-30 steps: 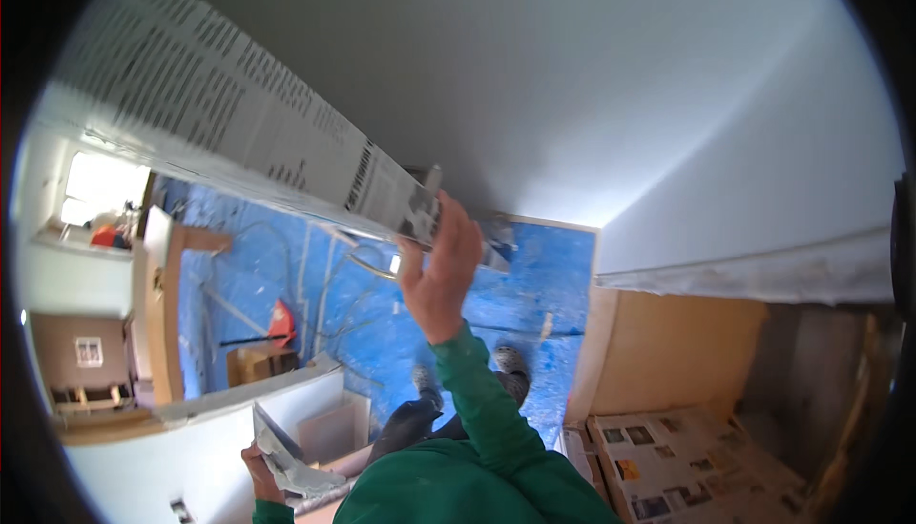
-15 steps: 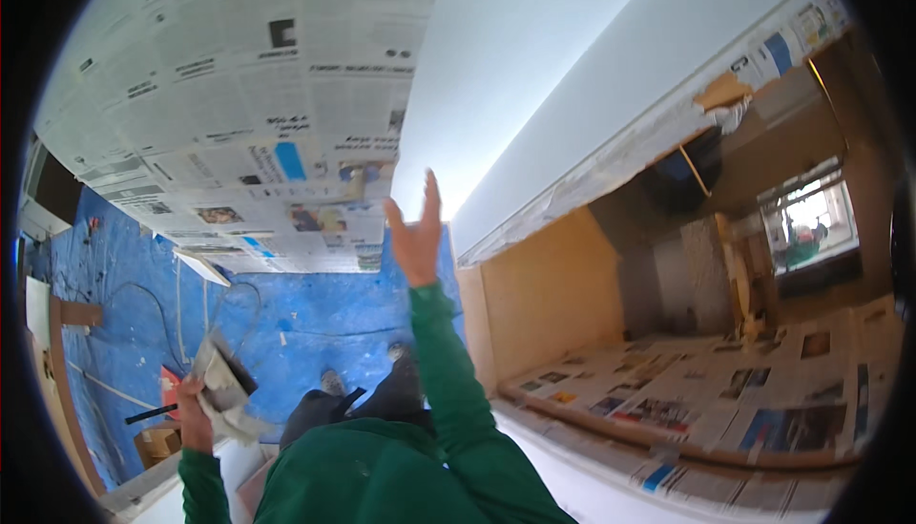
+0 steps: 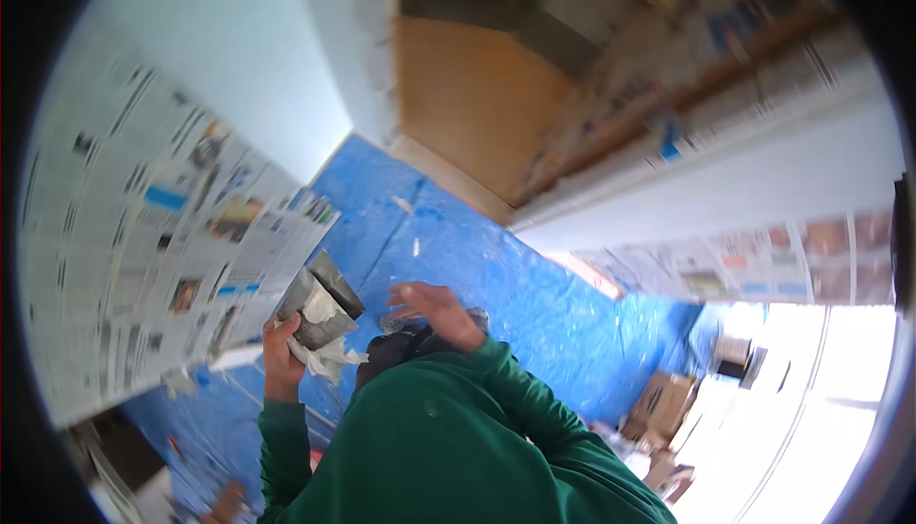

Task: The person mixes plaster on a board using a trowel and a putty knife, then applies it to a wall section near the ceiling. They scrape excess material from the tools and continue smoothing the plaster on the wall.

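Note:
My left hand [image 3: 281,352] is closed on the near edge of a grey box-like pan [image 3: 305,300]. A dark slot shows along the pan's right side, and a smear of off-white paste [image 3: 322,306] lies across it. A crumpled strip of pale paper [image 3: 334,360] hangs from its lower edge beside my fingers. To the right of the pan, my right hand [image 3: 434,311] is held in front of my body, fingers stretched out, with nothing visible in it. Motion blurs its fingertips a little. The two hands are apart.
Newspaper covers the wall [image 3: 143,228] at left. A pale wall [image 3: 219,56] meets it at a corner. Blue plastic sheeting [image 3: 515,309] spreads over the floor. Cardboard boxes [image 3: 660,405] stand at lower right by a bright opening. A low wall [image 3: 801,157] runs along the right.
My view has turned to the right. My right hand has come down from in front of the pale wall to near my body. The pan in my left hand is now closer to it.

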Demonstrator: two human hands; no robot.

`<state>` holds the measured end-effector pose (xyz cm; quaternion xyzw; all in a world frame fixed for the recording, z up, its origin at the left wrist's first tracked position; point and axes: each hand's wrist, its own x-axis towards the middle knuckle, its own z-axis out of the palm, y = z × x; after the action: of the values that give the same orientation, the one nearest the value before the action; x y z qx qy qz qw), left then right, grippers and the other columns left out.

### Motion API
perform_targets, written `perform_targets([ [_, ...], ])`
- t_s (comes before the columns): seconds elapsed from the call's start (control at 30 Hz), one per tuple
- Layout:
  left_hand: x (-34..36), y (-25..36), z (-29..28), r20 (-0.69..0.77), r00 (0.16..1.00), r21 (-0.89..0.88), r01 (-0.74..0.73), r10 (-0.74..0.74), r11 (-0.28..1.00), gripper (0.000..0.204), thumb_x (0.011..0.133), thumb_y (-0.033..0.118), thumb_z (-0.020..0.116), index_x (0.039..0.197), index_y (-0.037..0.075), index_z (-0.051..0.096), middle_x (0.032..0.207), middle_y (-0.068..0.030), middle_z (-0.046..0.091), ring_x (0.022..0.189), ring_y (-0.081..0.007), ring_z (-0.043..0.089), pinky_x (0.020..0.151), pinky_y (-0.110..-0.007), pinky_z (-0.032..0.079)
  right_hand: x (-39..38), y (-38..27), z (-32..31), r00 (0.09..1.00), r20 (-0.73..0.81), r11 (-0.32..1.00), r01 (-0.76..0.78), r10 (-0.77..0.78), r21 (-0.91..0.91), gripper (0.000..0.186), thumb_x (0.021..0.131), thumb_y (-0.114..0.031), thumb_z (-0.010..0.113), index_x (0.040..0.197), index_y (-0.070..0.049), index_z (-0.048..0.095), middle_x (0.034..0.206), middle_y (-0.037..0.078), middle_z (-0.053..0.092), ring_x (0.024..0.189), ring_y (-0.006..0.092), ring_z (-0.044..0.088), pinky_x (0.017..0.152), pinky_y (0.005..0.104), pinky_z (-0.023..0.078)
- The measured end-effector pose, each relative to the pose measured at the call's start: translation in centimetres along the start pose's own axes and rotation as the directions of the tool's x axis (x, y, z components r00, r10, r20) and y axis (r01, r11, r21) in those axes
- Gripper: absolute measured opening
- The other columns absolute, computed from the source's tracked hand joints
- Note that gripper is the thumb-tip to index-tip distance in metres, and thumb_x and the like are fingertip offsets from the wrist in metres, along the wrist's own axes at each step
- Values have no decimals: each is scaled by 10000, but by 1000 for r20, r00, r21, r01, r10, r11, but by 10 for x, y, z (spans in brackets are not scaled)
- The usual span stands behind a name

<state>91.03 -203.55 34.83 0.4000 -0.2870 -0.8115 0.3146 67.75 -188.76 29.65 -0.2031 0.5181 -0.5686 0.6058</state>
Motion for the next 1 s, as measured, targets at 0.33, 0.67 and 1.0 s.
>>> perform_targets([
  [0.33, 7, -99, 174, 390, 871, 385, 139, -298, 912, 323, 773, 55, 694, 1078, -51, 679, 981, -129, 709, 863, -251, 687, 828, -351, 535, -138, -19, -85, 944, -256, 859, 303, -210, 412, 756, 995, -588, 321, 1276, 78, 543, 1180, 145, 630, 1004, 220, 604, 916, 365, 463],
  [0.67, -9, -204, 246, 350, 788, 505, 298, -507, 810, 435, 754, 99, 689, 1155, -58, 633, 1072, -148, 688, 932, -278, 678, 871, -379, 529, -246, 35, -204, 877, -476, 869, 288, -71, 402, 725, 982, -585, 368, 1320, 37, 523, 1206, 175, 622, 1038, 267, 615, 966, 383, 444],
  [1.0, 68, -295, 315, 304, 617, 723, 346, -726, 598, 346, 727, 9, 698, 1068, -52, 689, 986, -131, 718, 885, -241, 690, 851, -340, 530, -87, 269, -238, 837, -485, 950, -310, 253, -40, 543, 827, -509, 641, 1118, -50, 653, 1129, 193, 665, 987, 325, 663, 873, 425, 513],
])
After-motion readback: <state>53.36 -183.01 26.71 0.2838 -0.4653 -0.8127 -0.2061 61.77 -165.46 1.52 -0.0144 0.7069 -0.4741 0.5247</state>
